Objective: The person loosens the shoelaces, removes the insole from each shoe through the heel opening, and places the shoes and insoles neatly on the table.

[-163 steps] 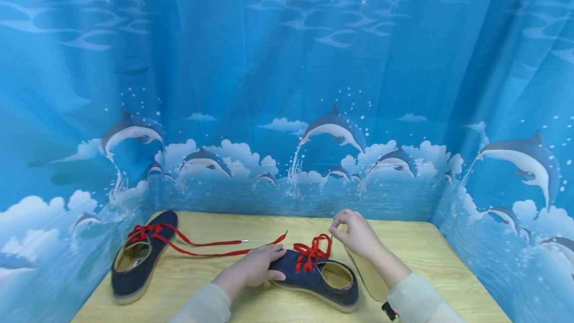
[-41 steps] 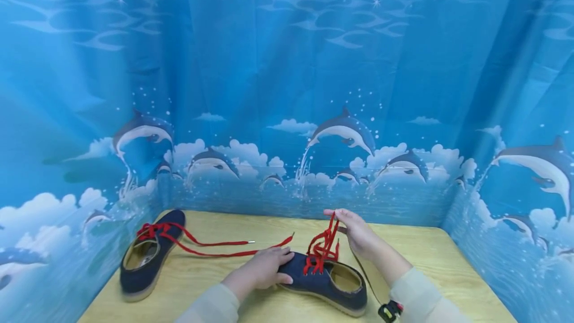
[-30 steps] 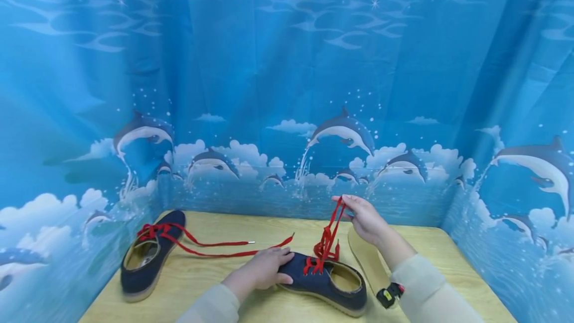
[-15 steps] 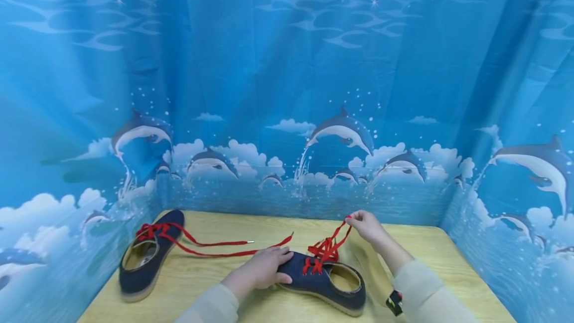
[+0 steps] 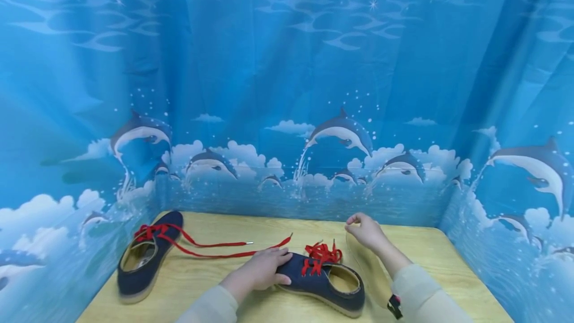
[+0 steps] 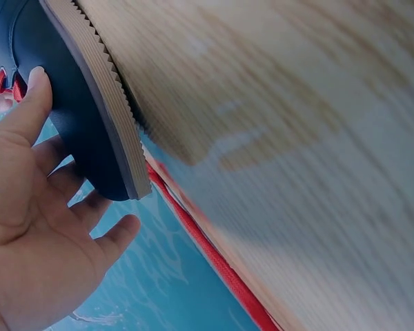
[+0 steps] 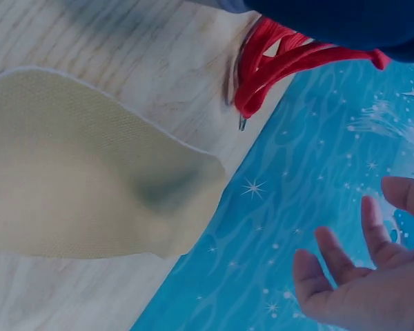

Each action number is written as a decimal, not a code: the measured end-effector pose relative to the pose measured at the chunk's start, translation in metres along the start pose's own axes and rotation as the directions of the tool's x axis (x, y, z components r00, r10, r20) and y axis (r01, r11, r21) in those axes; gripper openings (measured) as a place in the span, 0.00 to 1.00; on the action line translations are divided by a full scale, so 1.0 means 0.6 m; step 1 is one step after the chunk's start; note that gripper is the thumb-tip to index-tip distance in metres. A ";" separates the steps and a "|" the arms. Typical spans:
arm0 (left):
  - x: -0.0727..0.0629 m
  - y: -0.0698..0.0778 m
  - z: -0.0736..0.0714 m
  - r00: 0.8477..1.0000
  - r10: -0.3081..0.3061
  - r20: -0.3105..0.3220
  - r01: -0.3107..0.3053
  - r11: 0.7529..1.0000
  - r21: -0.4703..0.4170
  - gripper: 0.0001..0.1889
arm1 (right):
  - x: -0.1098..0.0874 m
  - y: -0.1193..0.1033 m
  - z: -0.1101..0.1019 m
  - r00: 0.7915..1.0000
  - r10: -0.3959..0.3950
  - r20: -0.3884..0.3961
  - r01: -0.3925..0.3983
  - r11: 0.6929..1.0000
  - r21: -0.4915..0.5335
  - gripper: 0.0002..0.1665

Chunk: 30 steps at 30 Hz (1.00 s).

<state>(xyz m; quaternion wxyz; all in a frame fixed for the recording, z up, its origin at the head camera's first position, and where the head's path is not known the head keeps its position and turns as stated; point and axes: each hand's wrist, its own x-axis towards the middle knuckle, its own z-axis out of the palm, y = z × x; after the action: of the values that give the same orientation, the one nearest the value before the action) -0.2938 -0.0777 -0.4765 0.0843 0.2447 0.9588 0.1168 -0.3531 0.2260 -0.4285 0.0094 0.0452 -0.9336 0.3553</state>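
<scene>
A navy shoe (image 5: pixel 320 280) with red laces lies on its sole, toe to the left. My left hand (image 5: pixel 266 267) grips its toe; the left wrist view shows the thumb (image 6: pixel 36 93) on the upper and the other fingers round the far side. The red shoelace (image 5: pixel 324 252) of this shoe sits in a loose heap by the opening, its metal tips sticking up. Right of the heap, my right hand (image 5: pixel 365 231) hovers over a beige insole (image 5: pixel 372 275) with fingers loosely bent and nothing in them. In the right wrist view the shoelace (image 7: pixel 269 62) is well apart from these fingers.
Another navy shoe (image 5: pixel 143 263) stands at the left of the wooden table (image 5: pixel 215 283). Its long red laces (image 5: pixel 211 250) trail right toward my left hand. A blue dolphin-print curtain (image 5: pixel 287 88) surrounds the table's back and sides.
My right hand had pulled the red lace up from the shoe, then lowered it and let go. The lace has dropped into a heap. My left hand stays on the toe.
</scene>
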 end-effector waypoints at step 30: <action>-0.003 0.001 -0.003 1.000 -0.004 -0.012 0.004 1.000 -0.021 0.37 | -0.015 0.003 0.048 0.853 -0.356 0.380 0.378 0.925 0.018 0.09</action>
<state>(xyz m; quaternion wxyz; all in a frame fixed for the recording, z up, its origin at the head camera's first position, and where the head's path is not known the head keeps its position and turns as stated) -0.2925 -0.0781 -0.4741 0.0813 0.2412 0.9585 0.1282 -0.3441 0.2091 -0.4515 -0.1010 0.2896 -0.9017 0.3048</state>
